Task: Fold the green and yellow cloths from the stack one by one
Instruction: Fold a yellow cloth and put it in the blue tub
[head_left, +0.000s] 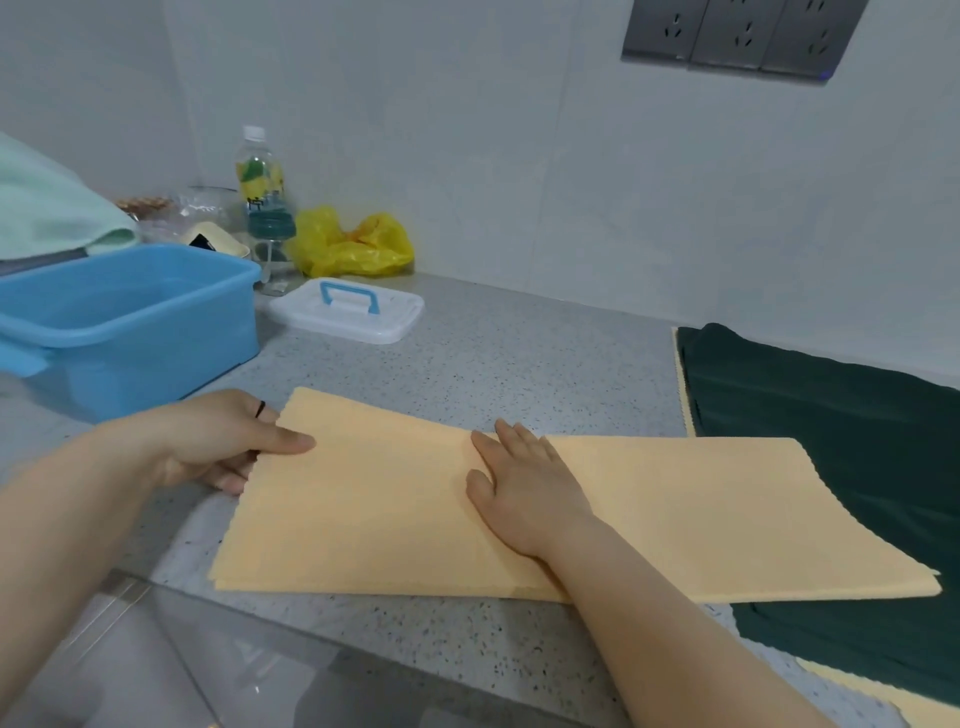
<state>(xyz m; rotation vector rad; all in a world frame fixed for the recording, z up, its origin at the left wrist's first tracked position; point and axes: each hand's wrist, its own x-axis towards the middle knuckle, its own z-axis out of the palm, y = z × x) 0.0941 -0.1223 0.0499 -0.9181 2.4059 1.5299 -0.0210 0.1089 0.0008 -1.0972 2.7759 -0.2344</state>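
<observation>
Mid-frame, our left grip (223, 441) pinched the yellow cloth (363, 519) to fold it while our flat right grip (524, 488) pinned it.

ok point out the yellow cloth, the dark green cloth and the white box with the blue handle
yellow cloth (374, 519): head view, on the left half of its flat top layer
dark green cloth (841, 405): head view, on its flat middle
white box (387, 321): head view, on the right side of its lid
</observation>
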